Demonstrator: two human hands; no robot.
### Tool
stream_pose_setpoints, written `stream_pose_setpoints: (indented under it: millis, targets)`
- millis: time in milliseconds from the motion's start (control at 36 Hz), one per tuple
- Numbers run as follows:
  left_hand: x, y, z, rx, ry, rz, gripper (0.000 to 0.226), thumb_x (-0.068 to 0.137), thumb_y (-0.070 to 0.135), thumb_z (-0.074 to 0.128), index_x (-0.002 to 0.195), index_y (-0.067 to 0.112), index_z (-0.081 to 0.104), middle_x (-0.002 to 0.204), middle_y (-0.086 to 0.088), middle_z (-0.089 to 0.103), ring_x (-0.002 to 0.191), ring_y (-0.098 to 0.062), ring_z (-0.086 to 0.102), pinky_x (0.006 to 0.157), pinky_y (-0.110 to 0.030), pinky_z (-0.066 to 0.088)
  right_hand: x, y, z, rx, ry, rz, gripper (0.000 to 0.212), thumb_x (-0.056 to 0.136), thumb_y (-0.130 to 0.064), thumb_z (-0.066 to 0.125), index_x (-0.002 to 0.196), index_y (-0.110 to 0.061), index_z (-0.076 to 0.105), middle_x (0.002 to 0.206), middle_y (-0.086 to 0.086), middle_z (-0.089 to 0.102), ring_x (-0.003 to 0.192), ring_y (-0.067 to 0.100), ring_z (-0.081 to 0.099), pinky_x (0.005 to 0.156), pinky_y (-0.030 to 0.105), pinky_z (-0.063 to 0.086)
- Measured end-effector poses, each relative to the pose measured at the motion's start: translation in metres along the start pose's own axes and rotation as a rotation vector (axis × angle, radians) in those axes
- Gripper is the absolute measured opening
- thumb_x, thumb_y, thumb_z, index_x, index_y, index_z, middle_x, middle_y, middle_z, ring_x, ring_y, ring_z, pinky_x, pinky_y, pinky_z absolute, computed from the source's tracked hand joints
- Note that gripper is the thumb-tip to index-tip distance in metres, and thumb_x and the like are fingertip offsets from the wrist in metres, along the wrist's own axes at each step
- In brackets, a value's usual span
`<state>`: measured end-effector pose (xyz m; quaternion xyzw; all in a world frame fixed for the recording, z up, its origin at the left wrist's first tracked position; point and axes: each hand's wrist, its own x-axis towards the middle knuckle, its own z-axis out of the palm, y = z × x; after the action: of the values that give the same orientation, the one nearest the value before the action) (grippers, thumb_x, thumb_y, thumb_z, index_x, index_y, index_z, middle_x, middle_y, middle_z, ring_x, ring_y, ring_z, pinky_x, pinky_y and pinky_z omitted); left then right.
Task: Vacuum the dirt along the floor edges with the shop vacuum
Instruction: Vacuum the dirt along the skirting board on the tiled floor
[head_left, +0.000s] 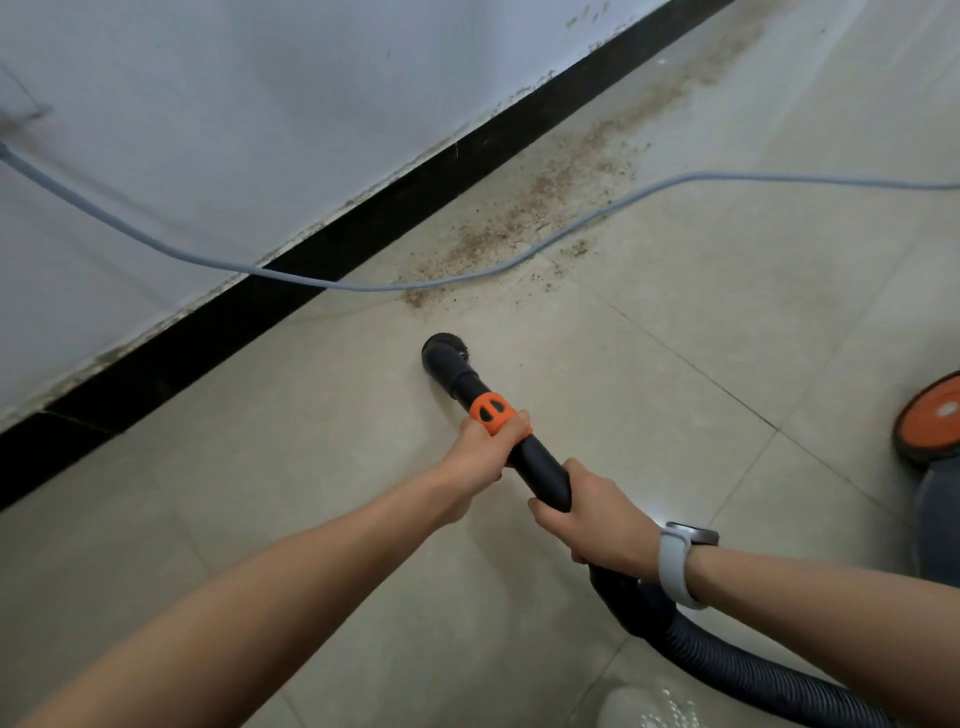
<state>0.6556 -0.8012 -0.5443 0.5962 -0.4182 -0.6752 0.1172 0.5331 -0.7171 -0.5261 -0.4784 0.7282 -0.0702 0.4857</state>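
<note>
both hands are working the rigid black plastic vacuum wand (540, 470) right now. the left hand (485, 457) is wrapping its fingers round the wand at the bright orange collar w/ dark oval slots (493, 413), gripping tight, thumb side up. the right hand (597, 514) is clamping the wand's lower end, fingers curling under it, just behind the left, w/ a pale grey-strapped watch (678, 564) sitting on that wrist.

the round black nozzle w/ short bristles (445, 356) is pointing down at the beige tiled floor (311, 467), and it's sitting just short of the trail of brown gritty dirt (545, 208), not in it. that dirt is running along the floor beside the glossy black skirting strip (363, 234) at the foot of the white wall (208, 130), getting thinner toward the far end.

a thin grey cable (467, 278) is draping down off the wall and lying across the dirt patch, trailing off to the right. the ribbed black flexible hose (727, 660) is looping back from under the right hand toward the bottom right. an orange-and-black round piece of the shop vac body (930, 421) is peeking in at the right edge, well apart from the nozzle.
</note>
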Motion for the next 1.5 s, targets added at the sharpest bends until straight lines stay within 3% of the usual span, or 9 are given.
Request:
stream_pose_setpoints:
  millis: [444, 583, 694, 861, 1083, 1194, 1278, 1361, 1500]
  targets:
    - [-0.066, -0.071, -0.021, -0.150, 0.344, -0.200, 0.047, 0.091, 0.037, 0.056, 0.123, 0.007, 0.037, 0.090, -0.002, 0.060, 0.083, -0.019, 0.063, 0.062, -0.026, 0.039, -0.025, -0.005, 0.034, -0.116, -0.385, -0.174, 0.024, 0.091, -0.031, 0.058, 0.098, -0.014, 0.043, 0.076, 0.000, 0.057, 0.052, 0.017, 0.058, 0.051, 0.026, 0.049]
    - [-0.055, -0.080, -0.031, -0.143, 0.358, -0.210, 0.050, 0.096, 0.046, 0.042, 0.127, 0.007, 0.041, 0.088, 0.000, 0.060, 0.087, -0.016, 0.059, 0.090, -0.038, 0.044, -0.026, -0.001, 0.033, -0.175, -0.347, -0.187, 0.028, 0.091, -0.040, 0.059, 0.097, -0.017, 0.042, 0.077, -0.002, 0.058, 0.053, 0.016, 0.058, 0.057, 0.029, 0.051]
    - [-0.050, -0.080, -0.031, -0.161, 0.337, -0.188, 0.046, 0.097, 0.043, 0.040, 0.126, 0.008, 0.045, 0.103, -0.005, 0.060, 0.093, -0.017, 0.056, 0.092, -0.038, 0.044, -0.025, 0.001, 0.039, -0.246, -0.273, -0.196, 0.030, 0.090, -0.044, 0.059, 0.098, -0.020, 0.042, 0.079, -0.003, 0.056, 0.057, 0.010, 0.053, 0.061, 0.027, 0.046]
    - [-0.044, -0.079, -0.032, -0.131, 0.304, -0.172, 0.048, 0.096, 0.045, 0.040, 0.129, 0.010, 0.044, 0.116, -0.007, 0.059, 0.108, -0.022, 0.054, 0.102, -0.044, 0.041, -0.017, -0.012, 0.049, -0.239, -0.141, -0.248, 0.027, 0.087, -0.031, 0.060, 0.103, -0.016, 0.045, 0.091, 0.007, 0.062, 0.085, 0.029, 0.061, 0.070, 0.034, 0.046]
    - [-0.035, -0.068, -0.034, -0.083, 0.233, -0.088, 0.041, 0.100, 0.041, 0.038, 0.129, 0.012, 0.043, 0.114, -0.003, 0.057, 0.104, -0.018, 0.055, 0.086, -0.034, 0.040, -0.005, -0.021, 0.055, -0.490, 0.063, -0.330, 0.032, 0.096, -0.041, 0.046, 0.112, -0.013, 0.041, 0.108, 0.008, 0.061, 0.092, 0.033, 0.061, 0.065, 0.033, 0.035]
    - [-0.024, -0.054, -0.043, 0.116, 0.107, 0.031, 0.056, 0.097, 0.055, 0.033, 0.139, 0.019, 0.038, 0.132, 0.003, 0.049, 0.126, -0.016, 0.045, 0.102, -0.031, 0.035, 0.006, -0.023, 0.040, -0.507, 0.149, -0.284, 0.037, 0.097, -0.048, 0.043, 0.112, -0.015, 0.039, 0.104, 0.007, 0.065, 0.091, 0.033, 0.062, 0.063, 0.033, 0.034]
    - [-0.012, -0.044, -0.051, 0.499, 0.116, 0.038, 0.078, 0.081, 0.076, 0.026, 0.132, 0.022, 0.050, 0.138, -0.002, 0.050, 0.131, -0.024, 0.041, 0.109, -0.042, 0.031, 0.010, -0.015, 0.023, -0.475, 0.195, -0.217, 0.038, 0.095, -0.051, 0.044, 0.109, -0.016, 0.039, 0.099, 0.007, 0.065, 0.090, 0.034, 0.062, 0.062, 0.033, 0.034]
    - [-0.002, -0.042, -0.055, 0.884, 0.186, 0.021, 0.057, 0.093, 0.058, 0.037, 0.139, 0.025, 0.041, 0.147, -0.004, 0.038, 0.135, -0.027, 0.034, 0.108, -0.042, 0.031, 0.007, 0.002, 0.006, -0.450, 0.211, -0.144, 0.037, 0.095, -0.053, 0.045, 0.104, -0.018, 0.037, 0.089, 0.005, 0.060, 0.085, 0.033, 0.061, 0.062, 0.033, 0.036]
    - [0.010, -0.050, -0.059, 1.141, 0.061, 0.001, 0.081, 0.090, 0.056, 0.050, 0.152, 0.026, 0.009, 0.161, -0.004, 0.001, 0.147, -0.027, 0.004, 0.114, -0.049, 0.021, 0.000, 0.038, -0.023, -0.360, 0.281, 0.015, 0.037, 0.093, -0.053, 0.048, 0.098, -0.018, 0.038, 0.079, 0.003, 0.055, 0.077, 0.033, 0.060, 0.063, 0.035, 0.043]
